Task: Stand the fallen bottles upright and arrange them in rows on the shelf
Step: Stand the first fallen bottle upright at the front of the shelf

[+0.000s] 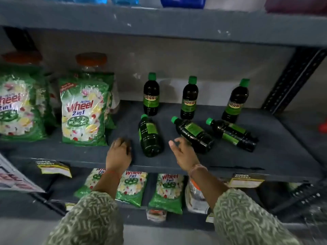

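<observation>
3 dark green-capped bottles stand in a back row on the shelf [276, 156]; 3 more lie flat in front. The left fallen bottle [150, 137] lies btwn the two hands, just right of the left hand [120, 152] and just left of the right hand [184, 154]. Its long axis runs nearly straight away from the person, cap at the far end, base twd the shelf's front edge. The middle fallen bottle [193, 134] lies just beyond & right of the right fingers [178, 140], axis diagonal, cap far-left, base near-right. The third fallen bottle [231, 133] is further right, well apart from either hand.

Right hand: fingers loosely spread, part curled, holding nothing, w/ fingertips near the middle bottle's body. Left hand: palm down, resting on the shelf, fingers curled, empty.

Judgement: right hand is nearer the middle bottle, prob the next grab; left hand is nearer the left bottle
</observation>
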Action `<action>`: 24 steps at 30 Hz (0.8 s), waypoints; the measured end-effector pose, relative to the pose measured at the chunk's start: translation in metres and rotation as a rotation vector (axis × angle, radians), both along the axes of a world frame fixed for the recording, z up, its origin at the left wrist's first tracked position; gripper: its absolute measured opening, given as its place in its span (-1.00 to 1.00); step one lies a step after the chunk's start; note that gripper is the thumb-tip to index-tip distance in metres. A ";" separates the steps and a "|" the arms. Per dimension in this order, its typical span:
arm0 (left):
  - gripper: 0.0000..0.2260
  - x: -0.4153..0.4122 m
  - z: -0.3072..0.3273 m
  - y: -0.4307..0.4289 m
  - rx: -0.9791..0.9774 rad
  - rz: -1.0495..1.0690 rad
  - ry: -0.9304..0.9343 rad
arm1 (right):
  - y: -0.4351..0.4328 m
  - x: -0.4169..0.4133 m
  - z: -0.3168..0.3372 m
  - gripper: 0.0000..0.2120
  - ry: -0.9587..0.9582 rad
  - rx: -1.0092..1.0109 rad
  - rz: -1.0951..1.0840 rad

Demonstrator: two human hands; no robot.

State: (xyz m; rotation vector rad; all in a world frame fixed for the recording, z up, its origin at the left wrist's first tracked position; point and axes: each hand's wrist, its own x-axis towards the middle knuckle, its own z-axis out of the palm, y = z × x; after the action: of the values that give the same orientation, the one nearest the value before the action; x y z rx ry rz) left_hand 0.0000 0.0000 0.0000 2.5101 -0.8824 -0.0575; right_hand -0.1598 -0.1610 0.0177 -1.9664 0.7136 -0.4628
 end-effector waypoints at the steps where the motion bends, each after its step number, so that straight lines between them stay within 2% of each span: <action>1: -0.63 0.004 -0.003 -0.002 0.050 -0.013 0.000 | 0.001 0.008 0.004 -0.63 0.050 0.009 -0.011; 4: -0.55 0.008 -0.009 -0.004 0.157 -0.062 -0.027 | 0.002 0.037 0.024 -0.50 0.161 0.139 -0.001; 6: -0.44 0.008 -0.016 -0.003 0.163 -0.074 -0.075 | 0.004 0.058 0.034 -0.32 0.225 0.255 0.016; 8: -0.36 0.008 -0.017 -0.002 0.145 -0.078 -0.108 | 0.007 0.078 0.040 -0.20 0.291 0.252 0.020; 10: -0.34 0.008 -0.017 -0.002 0.139 -0.075 -0.128 | 0.009 0.094 0.041 -0.20 0.389 0.143 0.040; 12: -0.31 0.007 -0.015 -0.003 0.145 -0.070 -0.110 | 0.010 0.103 0.037 -0.34 0.423 0.077 0.053; 14: -0.29 0.007 -0.016 -0.004 0.154 -0.063 -0.098 | 0.009 0.104 0.031 -0.45 0.360 0.072 0.008; 16: -0.35 0.007 -0.015 -0.004 0.165 -0.052 -0.081 | 0.009 0.103 0.026 -0.48 0.227 0.058 -0.097; 18: -0.43 0.007 -0.015 -0.005 0.164 -0.042 -0.077 | 0.009 0.101 0.023 -0.44 0.069 -0.018 -0.218; 20: -0.44 0.006 -0.015 -0.005 0.164 -0.044 -0.074 | 0.004 0.097 0.020 -0.37 -0.041 -0.097 -0.244; 24: -0.43 0.006 -0.013 -0.005 0.180 -0.048 -0.066 | 0.000 0.089 0.008 -0.23 -0.126 -0.151 -0.222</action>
State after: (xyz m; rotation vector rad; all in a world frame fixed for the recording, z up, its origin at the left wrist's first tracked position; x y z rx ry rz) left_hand 0.0057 -0.0050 -0.0130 2.6700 -1.0050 -0.0737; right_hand -0.0705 -0.1611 0.0255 -1.9847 0.8412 -0.7883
